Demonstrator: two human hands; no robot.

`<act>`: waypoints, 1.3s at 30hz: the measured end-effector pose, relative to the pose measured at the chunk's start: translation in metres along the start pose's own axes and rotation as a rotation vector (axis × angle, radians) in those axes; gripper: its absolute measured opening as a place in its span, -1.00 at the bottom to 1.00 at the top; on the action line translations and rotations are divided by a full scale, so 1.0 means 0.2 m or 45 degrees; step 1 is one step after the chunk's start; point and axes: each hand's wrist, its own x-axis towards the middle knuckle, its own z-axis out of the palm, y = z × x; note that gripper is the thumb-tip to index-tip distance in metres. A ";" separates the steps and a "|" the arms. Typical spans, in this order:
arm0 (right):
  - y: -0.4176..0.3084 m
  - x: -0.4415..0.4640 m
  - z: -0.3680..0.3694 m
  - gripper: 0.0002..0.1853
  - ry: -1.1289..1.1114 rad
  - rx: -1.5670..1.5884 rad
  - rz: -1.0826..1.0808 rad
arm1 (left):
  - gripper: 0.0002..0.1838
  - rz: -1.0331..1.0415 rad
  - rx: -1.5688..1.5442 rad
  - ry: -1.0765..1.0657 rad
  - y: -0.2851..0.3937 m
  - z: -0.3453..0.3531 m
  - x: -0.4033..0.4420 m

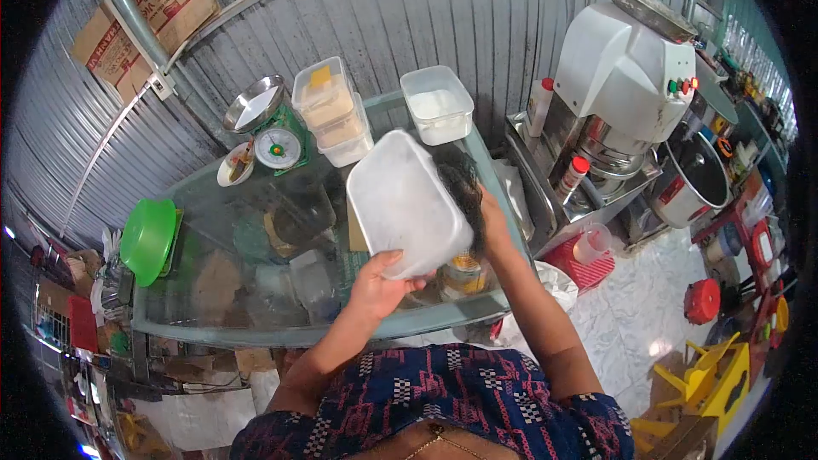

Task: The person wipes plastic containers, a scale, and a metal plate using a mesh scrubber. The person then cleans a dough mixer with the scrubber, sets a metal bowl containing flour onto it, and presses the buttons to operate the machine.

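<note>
Left hand [377, 291] grips one translucent plastic container [405, 204] above the worktop [256, 336]. Right hand [493, 221], partly hidden, grasp undetermined. One dial scale [279, 148], one green basin [148, 241]: left of both hands.

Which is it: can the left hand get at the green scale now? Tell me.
Probably not at once: the left hand holds the white container, and the green scale stands farther back on the table.

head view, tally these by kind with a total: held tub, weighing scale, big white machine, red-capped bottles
Held tub: 1
Weighing scale: 1
Big white machine: 1
Red-capped bottles: 2
Total: 5
</note>
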 end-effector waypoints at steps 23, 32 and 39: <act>0.34 0.39 -0.40 -0.61 0.440 -1.679 -0.023 | -0.35 0.230 0.102 0.645 0.27 -0.63 -0.03; 0.68 0.48 0.03 -0.43 0.009 -2.222 -0.187 | -0.31 0.150 0.206 0.722 0.32 -0.72 0.03; 0.52 -0.08 0.23 -0.45 -0.693 -1.942 -0.534 | -0.19 -0.021 0.453 0.713 0.49 -0.84 0.01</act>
